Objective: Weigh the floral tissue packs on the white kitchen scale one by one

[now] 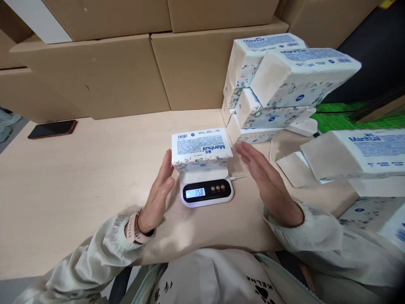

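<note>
A pack of tissues (202,147) with blue print and a floral border rests on a small white digital scale (207,195). The scale's lit display shows digits that look like 35.8, with several round buttons beside it. My left hand (158,192) is at the pack's left side, fingers stretched out; whether the fingertips touch it I cannot tell. To the right, my right hand (267,181) is held flat and open, apart from the pack. Neither hand holds anything.
Stacked tissue packs (284,80) stand at the back right, and more packs (363,154) lie at the right. Cardboard boxes (196,67) line the table's back. A phone (52,129) lies at the far left. A white cable (242,176) runs from the scale's right side.
</note>
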`<state>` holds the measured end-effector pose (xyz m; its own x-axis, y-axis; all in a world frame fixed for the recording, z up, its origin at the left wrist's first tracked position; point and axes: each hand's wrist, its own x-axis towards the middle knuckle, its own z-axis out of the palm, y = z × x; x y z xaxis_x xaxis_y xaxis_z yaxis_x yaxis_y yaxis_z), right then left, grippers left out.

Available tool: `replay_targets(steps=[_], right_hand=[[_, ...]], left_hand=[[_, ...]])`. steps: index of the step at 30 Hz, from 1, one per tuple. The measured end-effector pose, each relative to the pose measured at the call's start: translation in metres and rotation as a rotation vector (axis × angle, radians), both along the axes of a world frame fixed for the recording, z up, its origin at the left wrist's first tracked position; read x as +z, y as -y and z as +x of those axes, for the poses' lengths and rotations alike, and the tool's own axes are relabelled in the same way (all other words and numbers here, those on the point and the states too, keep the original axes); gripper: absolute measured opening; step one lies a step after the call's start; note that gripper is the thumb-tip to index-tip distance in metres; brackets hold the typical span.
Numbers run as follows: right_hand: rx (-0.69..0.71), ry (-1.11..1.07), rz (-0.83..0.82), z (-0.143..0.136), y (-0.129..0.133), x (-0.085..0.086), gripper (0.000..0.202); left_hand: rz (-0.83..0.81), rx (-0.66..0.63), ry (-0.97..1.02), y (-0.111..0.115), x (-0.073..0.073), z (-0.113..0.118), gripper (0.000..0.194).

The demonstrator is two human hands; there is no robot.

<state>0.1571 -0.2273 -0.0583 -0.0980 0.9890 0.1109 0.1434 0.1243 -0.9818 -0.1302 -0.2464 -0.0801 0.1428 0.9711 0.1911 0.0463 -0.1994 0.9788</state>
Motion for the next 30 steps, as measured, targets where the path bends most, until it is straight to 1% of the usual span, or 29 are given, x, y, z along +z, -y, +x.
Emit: replay_targets(steps=[4,6,7,8,10,14,16,19,23,26,30], right_hand=[[-0.271,0.045,0.326,0.001,-0.004,-0.031,0.053],[-0.352,0.061,0.430,0.002,-0.006,-0.042,0.053],[-0.376,0.066,0.456,0.002,-0.007,-0.045,0.053],[-0.399,0.073,0.464,0.003,-0.008,-0.047,0.053],[-0.439,0.094,0.427,0.004,-0.008,-0.046,0.055],[-0.479,0.141,0.298,0.002,-0.006,-0.038,0.059],[-0.506,0.144,0.272,0.000,-0.006,-0.035,0.062],[-0.532,0.093,0.278,-0.001,-0.006,-0.035,0.062],[-0.539,0.046,0.292,0.003,-0.008,-0.039,0.061],[-0.559,0.028,0.317,0.007,-0.010,-0.041,0.057],[-0.593,-0.028,0.375,0.005,-0.013,-0.042,0.052]], left_hand=[[0.098,0.157,0.055,0.003,-0.011,-0.017,0.053],[0.112,0.212,0.104,0.003,-0.015,-0.023,0.052],[0.111,0.234,0.122,0.003,-0.016,-0.026,0.051],[0.108,0.251,0.132,0.003,-0.017,-0.027,0.051],[0.105,0.268,0.135,0.003,-0.019,-0.029,0.052],[0.088,0.283,0.126,0.002,-0.018,-0.030,0.054],[0.074,0.301,0.119,0.002,-0.017,-0.029,0.056],[0.062,0.320,0.109,0.002,-0.016,-0.029,0.058],[0.059,0.361,0.124,0.001,-0.015,-0.029,0.056],[0.052,0.405,0.156,0.000,-0.014,-0.029,0.053],[0.051,0.420,0.189,0.000,-0.013,-0.030,0.052]])
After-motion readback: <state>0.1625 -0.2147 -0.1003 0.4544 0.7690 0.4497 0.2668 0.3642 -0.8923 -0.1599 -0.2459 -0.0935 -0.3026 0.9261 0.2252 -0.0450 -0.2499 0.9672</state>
